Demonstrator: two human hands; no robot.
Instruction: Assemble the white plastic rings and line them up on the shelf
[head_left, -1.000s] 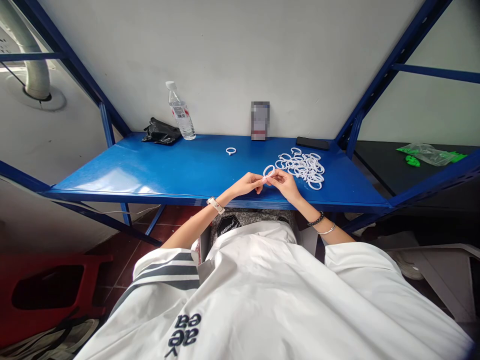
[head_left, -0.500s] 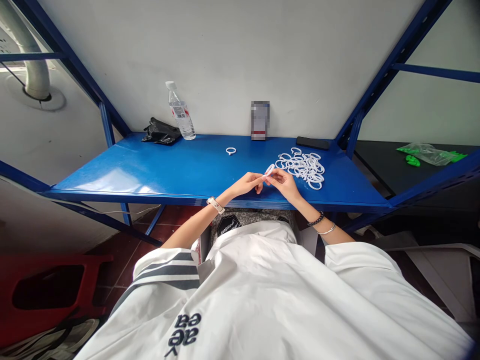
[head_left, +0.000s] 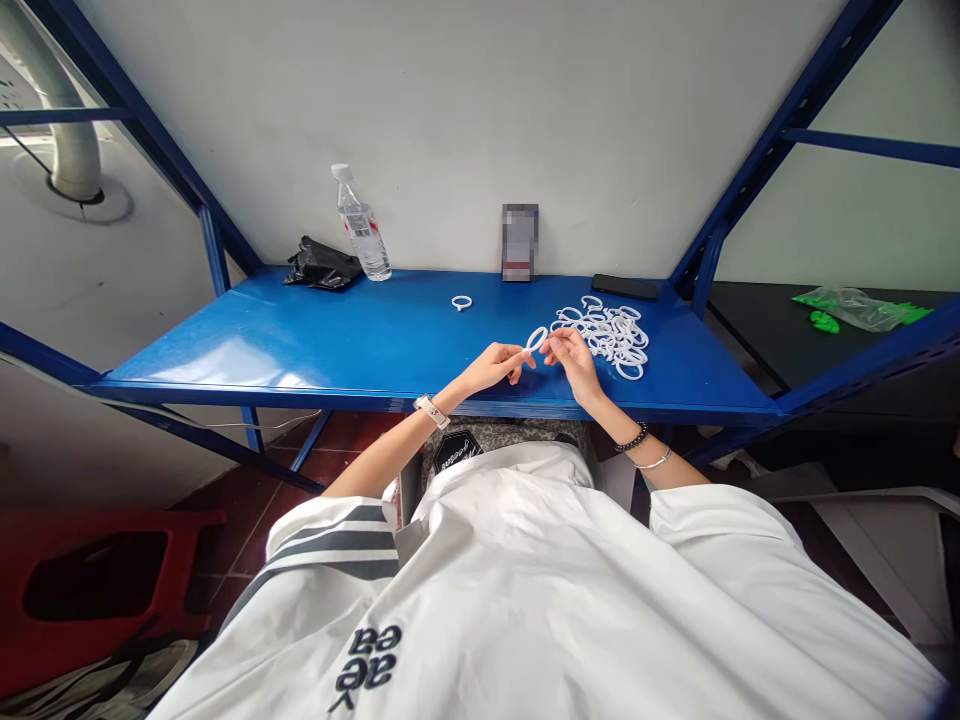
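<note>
My left hand has its fingers pinched shut on a white plastic ring, gripping it by its lower left edge so it stands tilted above the blue table. My right hand is right beside it at three o'clock, fingertips curled in toward the ring's right edge; whether they actually touch it I cannot tell, the gap is too small to read.

Just past my right hand, at about two o'clock, lies the pile of white rings, loosely heaped and overlapping on the table. One stray ring sits alone at eleven o'clock from my hands, well apart from the pile.

Further out along the back wall: a small blurred card stands upright at twelve o'clock, a dark phone lies flat at one o'clock behind the pile, and over at ten o'clock a water bottle stands upright next to a crumpled black bag.

On my left wrist a watch, on my right wrist a beaded bracelet and a thin bangle.
</note>
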